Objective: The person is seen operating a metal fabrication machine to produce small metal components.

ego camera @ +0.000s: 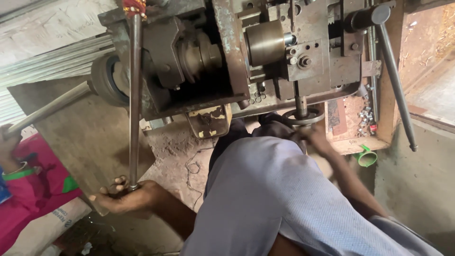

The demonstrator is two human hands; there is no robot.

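your fingers [118, 182] curl around the foot of one long grey steel lever rod [134, 99], left hand [125, 196], lower left. your right hand [313, 135], blurred at centre, touches one round metal ring [303, 117]; its grip is unclear.

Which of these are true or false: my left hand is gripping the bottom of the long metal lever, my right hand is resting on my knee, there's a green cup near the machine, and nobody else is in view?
1. The left hand grips the lower end of the long metal lever. True.
2. The right hand rests on the knee. False: it reaches up to the round metal ring under the machine's spindle, and is blurred.
3. A green cup lies near the machine. True: it is tipped on its side below the wooden tray.
4. Nobody else is in view. False: another person's hand holds a second metal bar at the left edge.
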